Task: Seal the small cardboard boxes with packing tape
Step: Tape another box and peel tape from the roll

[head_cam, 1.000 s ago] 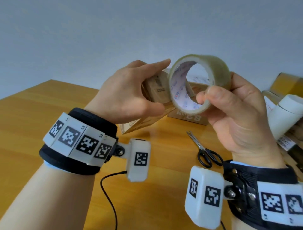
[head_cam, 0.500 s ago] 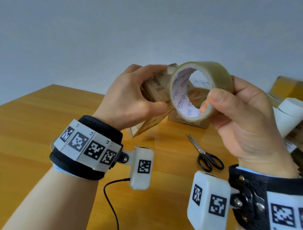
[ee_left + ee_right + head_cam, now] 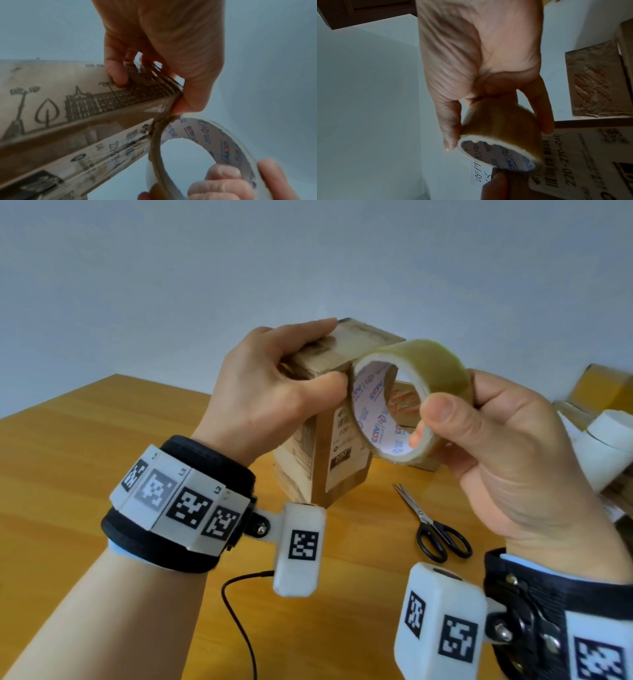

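From the head view, the left hand (image 3: 270,392) grips the top end of a small brown cardboard box printed with line drawings and a white shipping label (image 3: 329,453); its fingers curl over the top face and its thumb presses the near side. The box is raised above the orange-brown wooden table (image 3: 68,474), standing on end. The right hand (image 3: 496,446) pinches a roll of clear tan packing tape with a white printed core (image 3: 411,402), thumb inside the ring, fingers outside. The roll touches the box's upper corner. Black-handled scissors (image 3: 435,529) lie on the table below, and a white paper roll (image 3: 609,446) sits at the right edge.

From the left wrist view, the left hand's (image 3: 163,54) fingertips (image 3: 116,75) press the box (image 3: 68,121), with the tape roll (image 3: 205,142) against the box's edge just below the thumb.

From the right wrist view, the right hand (image 3: 479,60) holds the roll (image 3: 501,132) between thumb and fingers, beside the label. Another taped cardboard box (image 3: 594,86) lies beyond.
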### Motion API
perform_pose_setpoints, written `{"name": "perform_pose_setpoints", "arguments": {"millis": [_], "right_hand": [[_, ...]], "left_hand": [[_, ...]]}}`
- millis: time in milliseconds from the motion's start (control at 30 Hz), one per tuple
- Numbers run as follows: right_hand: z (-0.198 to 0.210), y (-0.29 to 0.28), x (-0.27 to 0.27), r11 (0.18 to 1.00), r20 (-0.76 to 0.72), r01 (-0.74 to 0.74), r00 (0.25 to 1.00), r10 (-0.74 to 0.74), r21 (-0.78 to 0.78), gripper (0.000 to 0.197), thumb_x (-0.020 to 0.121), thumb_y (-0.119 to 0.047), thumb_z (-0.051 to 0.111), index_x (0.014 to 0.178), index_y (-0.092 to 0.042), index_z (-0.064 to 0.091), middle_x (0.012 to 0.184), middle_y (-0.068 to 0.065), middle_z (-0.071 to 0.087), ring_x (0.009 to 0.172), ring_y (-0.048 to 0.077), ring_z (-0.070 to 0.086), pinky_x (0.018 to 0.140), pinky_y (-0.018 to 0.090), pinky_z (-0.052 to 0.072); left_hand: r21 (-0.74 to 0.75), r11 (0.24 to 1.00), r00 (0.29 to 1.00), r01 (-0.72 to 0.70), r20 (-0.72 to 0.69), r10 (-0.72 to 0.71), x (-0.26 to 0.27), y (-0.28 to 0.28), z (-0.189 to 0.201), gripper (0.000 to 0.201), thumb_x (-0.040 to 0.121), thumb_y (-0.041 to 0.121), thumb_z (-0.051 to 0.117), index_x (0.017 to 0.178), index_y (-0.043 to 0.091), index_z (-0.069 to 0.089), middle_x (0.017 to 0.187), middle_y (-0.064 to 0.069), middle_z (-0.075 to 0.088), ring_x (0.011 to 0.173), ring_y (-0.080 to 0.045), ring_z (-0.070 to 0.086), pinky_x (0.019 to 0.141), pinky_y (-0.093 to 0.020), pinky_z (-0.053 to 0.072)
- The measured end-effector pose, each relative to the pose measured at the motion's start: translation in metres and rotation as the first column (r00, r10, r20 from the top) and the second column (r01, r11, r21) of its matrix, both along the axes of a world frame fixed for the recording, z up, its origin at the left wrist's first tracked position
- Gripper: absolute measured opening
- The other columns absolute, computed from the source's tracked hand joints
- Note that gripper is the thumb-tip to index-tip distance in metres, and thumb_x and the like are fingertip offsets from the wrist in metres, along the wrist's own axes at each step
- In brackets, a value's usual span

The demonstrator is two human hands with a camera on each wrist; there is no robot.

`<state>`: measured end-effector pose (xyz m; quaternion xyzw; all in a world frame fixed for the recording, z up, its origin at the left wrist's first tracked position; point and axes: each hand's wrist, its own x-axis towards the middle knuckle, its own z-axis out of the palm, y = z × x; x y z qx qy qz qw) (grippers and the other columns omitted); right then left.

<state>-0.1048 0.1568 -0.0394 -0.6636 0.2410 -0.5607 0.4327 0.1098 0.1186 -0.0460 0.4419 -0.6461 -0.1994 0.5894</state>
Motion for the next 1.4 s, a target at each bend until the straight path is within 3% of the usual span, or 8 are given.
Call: {"name": "perform_pose_setpoints", "arguments": {"millis": [100,333,500,600,767,1000,1167,1400], "right_hand": [[0.002,0.001,-0.002,1.0,-0.004,-0.002,1.0,0.002,-0.016,0.016,0.077,-0.018,0.074,0.091,-0.012,0.07,0.076,-0.001,0.076,0.074,0.015,0.073,0.071,0.026,0.059],[-0.006,-0.009,0.008,0.994,-0.104,0.091,0.99,-0.097,-0.058,0.041,0.068,-0.02,0.083,0.103,-0.018,0.061,0.093,-0.005,0.077,0.094,0.011,0.072,0.082,0.026,0.058],[-0.018,-0.018,0.018,0.992,-0.156,0.129,0.979,-0.129,-0.012,0.042,0.077,-0.029,0.079,0.113,-0.022,0.058,0.106,0.001,0.075,0.104,0.016,0.071,0.086,0.032,0.057],[-0.02,-0.022,0.02,0.988,-0.166,0.151,0.974,-0.152,-0.018,0.046,0.075,-0.039,0.079,0.114,-0.027,0.058,0.109,0.001,0.074,0.106,0.019,0.07,0.088,0.034,0.056],[-0.024,-0.026,0.02,0.993,-0.166,0.117,0.979,-0.115,0.002,0.042,0.078,-0.036,0.076,0.116,-0.02,0.065,0.113,0.005,0.075,0.11,0.021,0.07,0.091,0.037,0.057],[-0.033,-0.031,0.023,0.994,-0.202,0.103,0.975,-0.095,0.027,0.035,0.083,-0.037,0.071,0.112,-0.017,0.069,0.11,0.005,0.077,0.108,0.022,0.071,0.091,0.038,0.056],[-0.034,-0.031,0.021,0.996,-0.273,0.059,0.961,-0.04,0.063,0.039,0.081,-0.042,0.071,0.108,-0.013,0.071,0.105,0.008,0.078,0.104,0.027,0.073,0.092,0.045,0.057],[-0.036,-0.032,0.012,0.987,-0.311,0.036,0.95,0.014,0.154,0.037,0.085,-0.039,0.07,0.102,-0.006,0.072,0.097,0.01,0.077,0.094,0.026,0.073,0.084,0.033,0.058]], "left_hand": [[0.032,0.999,0.995,0.034,-0.098,-0.03,-0.004,0.001,0.001,0.048,0.076,0.034,0.072,0.123,0.035,0.068,0.104,0.012,0.073,0.087,-0.005,0.071,0.06,-0.02,0.051],[0.215,0.971,0.984,0.106,-0.16,-0.072,0.005,-0.007,-0.002,0.036,0.077,0.043,0.063,0.11,0.032,0.073,0.098,0.004,0.075,0.088,-0.018,0.072,0.053,-0.03,0.051],[0.373,0.92,0.993,0.118,-0.049,-0.108,0.01,-0.016,-0.012,0.034,0.081,0.052,0.061,0.105,0.029,0.07,0.097,0.003,0.075,0.092,-0.018,0.07,0.068,-0.033,0.051],[0.31,0.933,0.983,0.184,-0.035,-0.183,0.014,-0.018,-0.013,0.031,0.085,0.038,0.073,0.112,0.023,0.067,0.1,0.006,0.074,0.091,-0.008,0.071,0.077,-0.028,0.052],[0.247,0.917,0.95,0.313,-0.086,-0.301,0.013,-0.019,-0.016,0.03,0.092,0.024,0.066,0.121,0.031,0.062,0.105,0.004,0.073,0.095,-0.018,0.073,0.08,-0.036,0.057],[0.265,0.94,0.971,0.215,-0.157,-0.178,0.01,-0.023,-0.02,0.02,0.099,0.019,0.056,0.111,0.033,0.065,0.095,0.009,0.071,0.087,-0.012,0.072,0.068,-0.028,0.054],[0.324,0.927,0.966,0.186,-0.235,-0.112,0.017,-0.026,-0.026,0.023,0.1,0.019,0.054,0.116,0.029,0.066,0.101,0.001,0.072,0.094,-0.02,0.071,0.082,-0.048,0.06],[0.413,0.896,0.949,0.166,-0.313,-0.031,0.016,-0.032,-0.034,0.021,0.099,0.022,0.055,0.114,0.03,0.067,0.089,0.004,0.073,0.084,-0.017,0.071,0.088,-0.057,0.056]]}}
